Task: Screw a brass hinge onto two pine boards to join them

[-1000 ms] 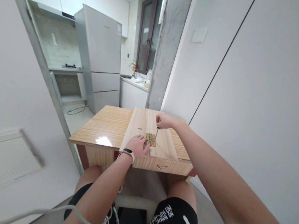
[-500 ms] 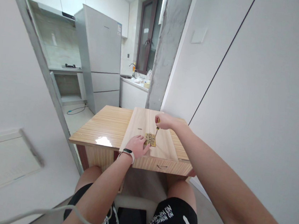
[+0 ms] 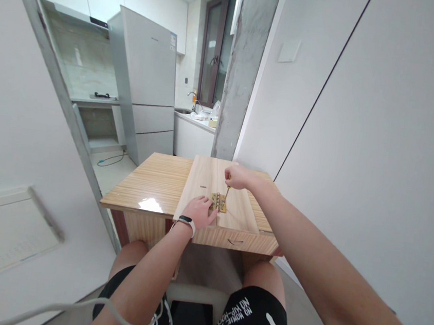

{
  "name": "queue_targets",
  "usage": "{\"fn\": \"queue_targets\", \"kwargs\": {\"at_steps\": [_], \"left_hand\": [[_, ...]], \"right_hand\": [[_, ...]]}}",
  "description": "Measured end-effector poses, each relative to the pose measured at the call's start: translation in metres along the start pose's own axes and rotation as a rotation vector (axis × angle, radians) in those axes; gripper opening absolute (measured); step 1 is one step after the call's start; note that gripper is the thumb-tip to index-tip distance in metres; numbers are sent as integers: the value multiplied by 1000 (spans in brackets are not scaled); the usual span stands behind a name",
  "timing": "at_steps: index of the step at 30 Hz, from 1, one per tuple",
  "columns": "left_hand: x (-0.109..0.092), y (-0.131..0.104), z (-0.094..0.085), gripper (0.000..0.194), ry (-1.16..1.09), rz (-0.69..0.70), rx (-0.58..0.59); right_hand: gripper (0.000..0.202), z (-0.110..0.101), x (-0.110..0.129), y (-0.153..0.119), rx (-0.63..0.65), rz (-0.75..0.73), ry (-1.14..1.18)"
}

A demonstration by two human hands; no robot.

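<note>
Two pale wooden boards point(image 3: 199, 173) lie side by side across the table, with a brass hinge point(image 3: 221, 203) over their seam. My right hand point(image 3: 236, 176) is closed around the handle of a screwdriver point(image 3: 227, 191), whose shaft points down at the right leaf of the hinge. My left hand point(image 3: 201, 211) lies on the left board, fingers spread, its fingertips at the left and lower edges of the hinge. A small dark mark or slot point(image 3: 203, 187) shows on the left board.
Under the boards stands a wood-grain table point(image 3: 149, 176) with a drawer point(image 3: 247, 241) at its front. Behind are a grey fridge point(image 3: 153, 63), a sink counter point(image 3: 193, 131) and a concrete pillar point(image 3: 244, 72). A white wall point(image 3: 377, 148) rises at the right.
My right hand has shifted very slightly on the screwdriver handle, with the wrist a little turned. My left hand and the hinge have stayed in place.
</note>
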State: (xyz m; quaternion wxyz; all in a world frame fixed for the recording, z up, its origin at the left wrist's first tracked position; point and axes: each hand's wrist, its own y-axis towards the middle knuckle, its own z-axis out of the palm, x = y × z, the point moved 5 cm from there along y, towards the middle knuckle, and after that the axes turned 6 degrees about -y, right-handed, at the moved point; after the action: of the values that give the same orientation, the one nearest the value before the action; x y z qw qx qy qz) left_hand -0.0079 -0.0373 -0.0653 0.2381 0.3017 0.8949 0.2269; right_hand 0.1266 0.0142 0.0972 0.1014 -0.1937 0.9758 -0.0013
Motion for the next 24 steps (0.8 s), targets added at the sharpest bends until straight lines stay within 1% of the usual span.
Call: {"fn": "queue_targets", "kwargs": {"at_steps": [3, 9, 16, 19, 22, 24], "left_hand": [[0, -1, 0, 31, 7, 5, -5], [1, -1, 0, 32, 16, 12, -7], [1, 0, 1, 31, 14, 6, -4], [1, -1, 1, 31, 10, 7, -5], [2, -1, 2, 32, 9, 9, -4], [2, -1, 2, 32, 10, 8, -3]], "right_hand": [[21, 2, 0, 0, 13, -1, 35], [14, -1, 0, 0, -46, -11, -6], [21, -3, 0, -2, -88, 2, -56], [17, -1, 2, -5, -49, -7, -10], [25, 0, 5, -7, -2, -31, 60], [25, 0, 5, -7, -10, -40, 66]]}}
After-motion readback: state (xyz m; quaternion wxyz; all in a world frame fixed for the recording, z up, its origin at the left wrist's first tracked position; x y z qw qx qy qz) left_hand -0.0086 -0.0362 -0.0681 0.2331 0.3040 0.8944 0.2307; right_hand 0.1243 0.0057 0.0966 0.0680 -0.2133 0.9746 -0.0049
